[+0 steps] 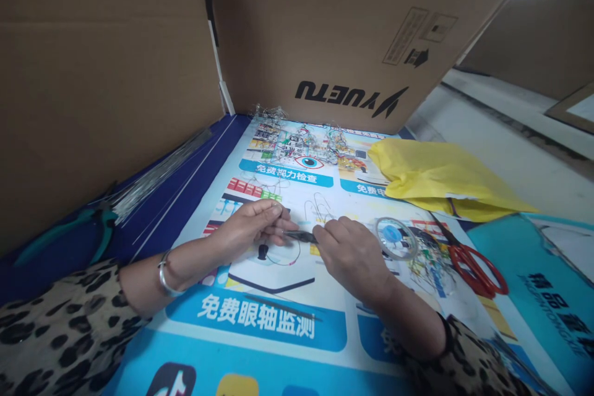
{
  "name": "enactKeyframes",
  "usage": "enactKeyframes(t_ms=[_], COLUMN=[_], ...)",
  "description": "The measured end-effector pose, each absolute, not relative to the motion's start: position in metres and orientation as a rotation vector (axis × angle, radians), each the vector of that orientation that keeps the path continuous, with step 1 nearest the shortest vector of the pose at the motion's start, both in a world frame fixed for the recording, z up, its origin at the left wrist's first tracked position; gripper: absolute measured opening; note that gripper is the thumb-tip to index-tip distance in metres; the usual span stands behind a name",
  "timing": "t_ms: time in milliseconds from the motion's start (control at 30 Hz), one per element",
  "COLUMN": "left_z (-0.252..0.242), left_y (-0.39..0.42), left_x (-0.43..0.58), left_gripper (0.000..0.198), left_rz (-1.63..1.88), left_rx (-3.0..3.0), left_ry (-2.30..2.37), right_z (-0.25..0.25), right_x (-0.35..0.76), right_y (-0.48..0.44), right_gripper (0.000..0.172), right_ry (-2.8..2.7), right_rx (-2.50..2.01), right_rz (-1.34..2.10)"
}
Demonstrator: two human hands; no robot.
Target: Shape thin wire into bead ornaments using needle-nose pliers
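My right hand [350, 257] is closed around a dark tool with narrow jaws, which looks like needle-nose pliers [304, 236]. Its handles are hidden in the palm, and its tip points left. My left hand [257, 229] pinches a thin wire at the jaws' tip; the fingers partly hide the wire. A fine curved wire [293, 260] hangs just below the two hands. Behind them, bent wire loops [319, 207] lie on the printed sheet [320, 284]. A thin dark strip [283, 304] rests nearer to me.
Cardboard walls [306, 25] stand behind and left. At left lie a bundle of straight wires [160, 173] and teal-handled pliers [104, 223]. Tangled wire pieces [334, 142] lie at the back. To the right are a tape roll [381, 238], red scissors [477, 269] and a yellow bag [431, 173].
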State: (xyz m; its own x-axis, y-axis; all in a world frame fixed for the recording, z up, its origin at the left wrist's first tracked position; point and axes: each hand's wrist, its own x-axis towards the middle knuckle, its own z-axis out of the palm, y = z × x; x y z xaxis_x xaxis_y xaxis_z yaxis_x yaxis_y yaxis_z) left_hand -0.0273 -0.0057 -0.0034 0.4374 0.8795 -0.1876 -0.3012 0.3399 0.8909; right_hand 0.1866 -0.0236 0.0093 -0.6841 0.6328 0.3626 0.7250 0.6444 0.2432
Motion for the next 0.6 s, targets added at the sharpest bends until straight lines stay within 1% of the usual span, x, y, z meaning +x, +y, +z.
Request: enactKeyframes(t_ms=[233,600], left_z=[-0.0031,-0.0019], left_y=[-0.0062,-0.0068], left_x=[-0.0276,-0.0264], left_gripper=[0.019,0.020], left_rz=[0.942,0.923], left_rx=[0.957,1.023], left_ry=[0.803,0.882], right_z=[0.0065,0.0023], right_x=[0.1862,0.1842], right_y=[-0.0214,-0.0221], right_gripper=[0.007,0.009], right_ry=[-2.602,-2.591], right_rx=[-1.122,-1.174], right_rz=[-0.546,-0.443])
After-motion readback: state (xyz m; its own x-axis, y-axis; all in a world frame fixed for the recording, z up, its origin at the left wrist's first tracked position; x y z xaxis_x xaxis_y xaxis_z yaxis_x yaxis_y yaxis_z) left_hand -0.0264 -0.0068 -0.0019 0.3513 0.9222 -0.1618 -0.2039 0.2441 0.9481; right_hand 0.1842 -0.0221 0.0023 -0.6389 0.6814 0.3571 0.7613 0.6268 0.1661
